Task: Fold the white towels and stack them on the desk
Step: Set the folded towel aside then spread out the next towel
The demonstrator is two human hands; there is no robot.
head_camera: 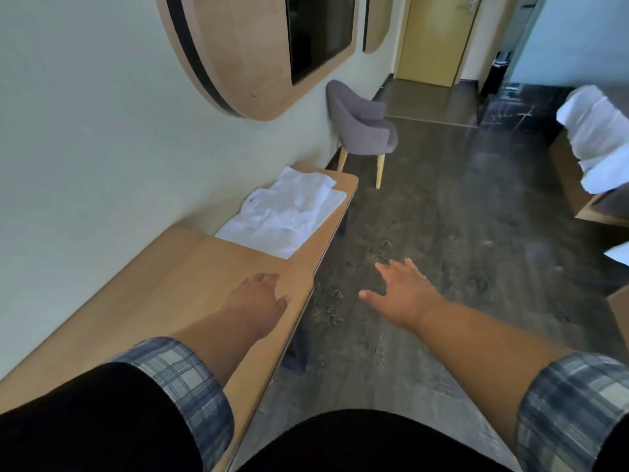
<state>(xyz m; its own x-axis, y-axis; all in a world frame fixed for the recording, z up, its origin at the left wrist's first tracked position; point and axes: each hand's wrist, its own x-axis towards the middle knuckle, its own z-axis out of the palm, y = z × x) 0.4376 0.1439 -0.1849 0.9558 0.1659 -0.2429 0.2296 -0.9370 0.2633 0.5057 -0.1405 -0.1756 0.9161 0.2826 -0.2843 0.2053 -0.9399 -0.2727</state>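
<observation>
- Left hand (258, 298): reaches forward over the near front edge of the tabletop (163, 294). The fingers are loosely extended and hold nothing. Contact with the wood cannot be confirmed.
- Right hand (403, 289): extends beside the tabletop, above the dark floor (442, 216). The fingers are spread wide and hold nothing.
- White towels (286, 212): a loose, rumpled heap at the far end of the tabletop, against the wall (85, 148) and well apart from both hands. At least two layers overlap, but the exact count cannot be determined. No folded stack is visible.
- Task state (judgement): folding has not begun. The next step is probably to approach the heap.
- Handling (judgement): the towels appear light, soft and limp. They will sag when lifted and will hold a fold only when laid flat.
- Grip points (judgement): pinch the top layer at two adjacent corners, one per hand. The flat corner at the far front of the heap, nearest the tabletop's edge, looks the most accessible.
- Risk (judgement): a pull from the middle may drag the lower layers along. The heap lies close to the front edge, so a layer could slide to the floor.
- Surroundings: a grey chair (360, 131) stands past the far end of the tabletop. More white cloth (599, 137) lies at the right edge of the view, too blurred to identify.
</observation>
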